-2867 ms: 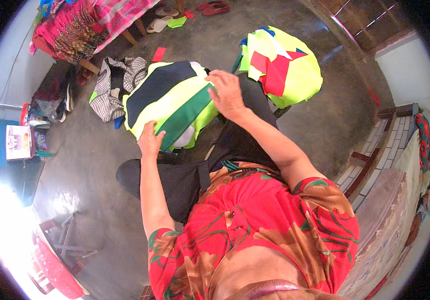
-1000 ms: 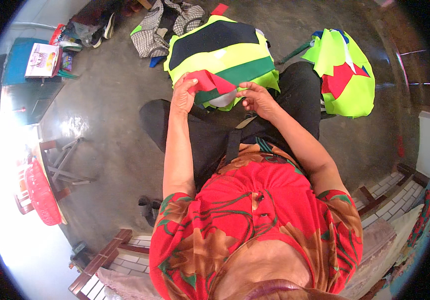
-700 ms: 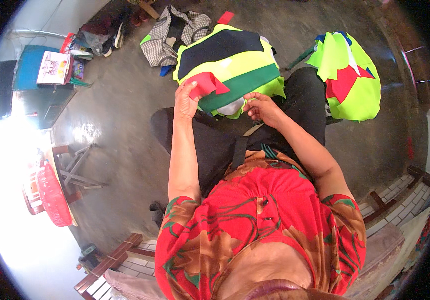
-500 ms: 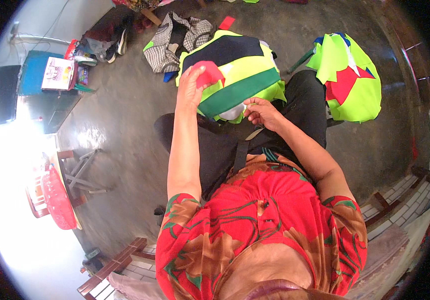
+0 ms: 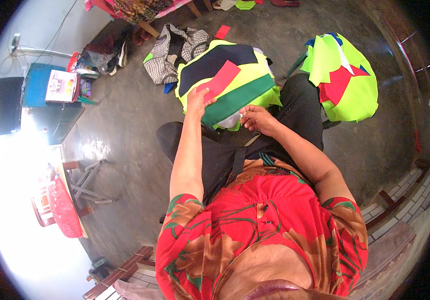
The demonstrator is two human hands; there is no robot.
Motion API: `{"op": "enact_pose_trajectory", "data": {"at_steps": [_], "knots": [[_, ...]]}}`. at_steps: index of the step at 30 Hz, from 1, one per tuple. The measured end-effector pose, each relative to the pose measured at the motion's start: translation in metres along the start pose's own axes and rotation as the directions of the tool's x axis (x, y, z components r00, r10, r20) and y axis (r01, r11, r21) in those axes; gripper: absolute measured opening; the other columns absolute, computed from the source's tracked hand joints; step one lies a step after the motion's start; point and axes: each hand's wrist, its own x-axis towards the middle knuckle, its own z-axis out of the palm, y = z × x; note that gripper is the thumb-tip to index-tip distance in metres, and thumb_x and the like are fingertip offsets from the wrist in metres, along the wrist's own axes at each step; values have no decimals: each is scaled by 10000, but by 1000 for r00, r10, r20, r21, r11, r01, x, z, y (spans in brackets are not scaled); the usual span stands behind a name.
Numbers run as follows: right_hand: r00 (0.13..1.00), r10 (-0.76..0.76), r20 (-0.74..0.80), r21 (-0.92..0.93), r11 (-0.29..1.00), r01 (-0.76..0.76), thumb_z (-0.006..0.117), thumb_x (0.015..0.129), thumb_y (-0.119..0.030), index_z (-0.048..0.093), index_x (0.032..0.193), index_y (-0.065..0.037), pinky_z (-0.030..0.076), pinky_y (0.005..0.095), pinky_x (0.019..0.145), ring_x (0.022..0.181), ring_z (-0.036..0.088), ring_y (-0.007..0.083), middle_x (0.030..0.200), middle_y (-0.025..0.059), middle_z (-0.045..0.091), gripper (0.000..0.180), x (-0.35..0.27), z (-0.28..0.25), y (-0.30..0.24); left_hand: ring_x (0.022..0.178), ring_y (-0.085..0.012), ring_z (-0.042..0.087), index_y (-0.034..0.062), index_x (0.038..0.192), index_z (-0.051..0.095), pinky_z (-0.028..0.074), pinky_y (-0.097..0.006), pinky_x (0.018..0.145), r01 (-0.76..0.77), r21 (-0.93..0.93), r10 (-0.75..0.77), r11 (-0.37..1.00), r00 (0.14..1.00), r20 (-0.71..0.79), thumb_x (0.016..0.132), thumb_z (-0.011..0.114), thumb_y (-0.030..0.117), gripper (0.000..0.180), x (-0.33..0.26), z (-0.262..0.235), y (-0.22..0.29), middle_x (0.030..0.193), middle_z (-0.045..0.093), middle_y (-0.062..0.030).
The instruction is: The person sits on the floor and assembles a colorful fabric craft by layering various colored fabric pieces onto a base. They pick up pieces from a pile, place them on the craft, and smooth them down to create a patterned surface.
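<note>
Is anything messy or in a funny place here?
A little. A red scrap lies alone on the floor, apart from the cloth pile, maybe dropped. Near it, a checked cloth lies all crumpled instead of flat. The red strip in the left hand looks fine, and I see no spill.

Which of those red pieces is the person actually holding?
The long red strip in the left hand. Neither hand touches the small red piece on the floor near the checked cloth, or the red patch on the yellow-green bundle at right.
</note>
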Motion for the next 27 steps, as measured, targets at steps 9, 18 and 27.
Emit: {"op": "enact_pose_trajectory", "data": {"at_steps": [9,18,27], "knots": [[1000,-10,1,-30,1000,10,587,895,-248,563,968,-114,445,230,512,600,565,98,788,30,624,154,7,-6,6,814,-218,651,0,1076,550,601,-336,553,-54,217,92,975,981,-172,824,620,43,265,-5,-15,14,966,626,-114],[1000,3,-20,-12,1000,-3,621,875,-226,567,927,-133,455,217,507,589,573,80,772,18,627,119,4,-3,5,880,-271,620,41,1156,498,521,-413,762,-100,646,408,757,844,-347,773,677,96,426,-26,-51,-22,1032,599,-143],[994,-94,57,-41,995,96,604,857,-217,594,1017,-101,473,263,519,617,585,140,832,54,627,198,6,0,11,1208,-345,426,123,1205,534,397,-455,965,-422,902,673,-89,642,367,758,696,179,479,-54,-15,-15,1309,439,-139]]}}
